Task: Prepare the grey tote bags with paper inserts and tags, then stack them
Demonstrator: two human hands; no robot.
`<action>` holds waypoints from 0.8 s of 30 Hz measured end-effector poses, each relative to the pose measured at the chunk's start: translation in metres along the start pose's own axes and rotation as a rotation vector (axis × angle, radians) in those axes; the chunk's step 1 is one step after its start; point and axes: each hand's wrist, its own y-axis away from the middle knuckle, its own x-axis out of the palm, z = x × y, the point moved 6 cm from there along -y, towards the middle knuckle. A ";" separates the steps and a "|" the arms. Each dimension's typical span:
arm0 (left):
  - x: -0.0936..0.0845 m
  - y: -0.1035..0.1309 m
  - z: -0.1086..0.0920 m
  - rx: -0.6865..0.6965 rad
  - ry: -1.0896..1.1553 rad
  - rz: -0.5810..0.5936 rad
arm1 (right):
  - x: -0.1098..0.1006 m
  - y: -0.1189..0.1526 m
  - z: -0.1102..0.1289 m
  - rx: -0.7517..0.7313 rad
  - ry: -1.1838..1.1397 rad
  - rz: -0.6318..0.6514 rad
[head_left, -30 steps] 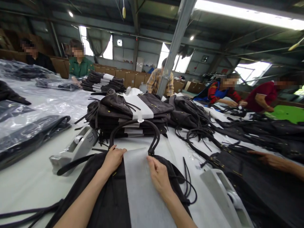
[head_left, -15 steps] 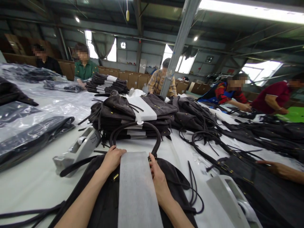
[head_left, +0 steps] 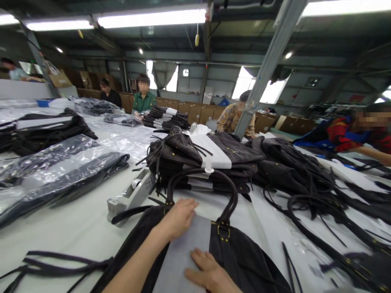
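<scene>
A dark handbag [head_left: 244,248] lies flat before me with its looped handle [head_left: 233,195] stretched away from me. Brass-coloured rings join the handle to the bag. Down the bag's middle runs a pale paper strip [head_left: 180,254]. At the strip's upper end rests my left hand [head_left: 180,215], its fingers stretched out over the paper and bag edge. Lower down, my right hand [head_left: 210,270] lies on the strip with fingers spread. Neither hand grips anything. Thin dark straps [head_left: 61,262] trail off the bag's left side.
Beyond the handle stands a stack of dark bags [head_left: 210,150] with paper bands. A grey tape dispenser [head_left: 132,195] sits to the left, near plastic-wrapped bags [head_left: 70,179]. More dark bags [head_left: 284,162] lie to the right. Several people work around the table.
My left hand has moved from the handle's base onto the paper strip. My right hand has left the strip's upper right edge and slid nearer me onto its surface. The view has turned left.
</scene>
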 end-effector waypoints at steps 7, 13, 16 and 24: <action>0.042 0.012 -0.008 -0.017 -0.149 0.186 | 0.005 -0.005 -0.014 -0.088 -0.024 0.010; 0.050 0.016 -0.005 -0.076 -0.183 0.185 | -0.010 0.010 0.011 -0.063 -0.090 -0.159; 0.050 0.017 -0.007 -0.086 -0.194 0.165 | -0.011 0.013 0.020 -0.019 -0.096 -0.082; 0.045 0.017 -0.013 -0.122 -0.193 0.160 | -0.035 0.011 0.028 -0.021 -0.180 -0.027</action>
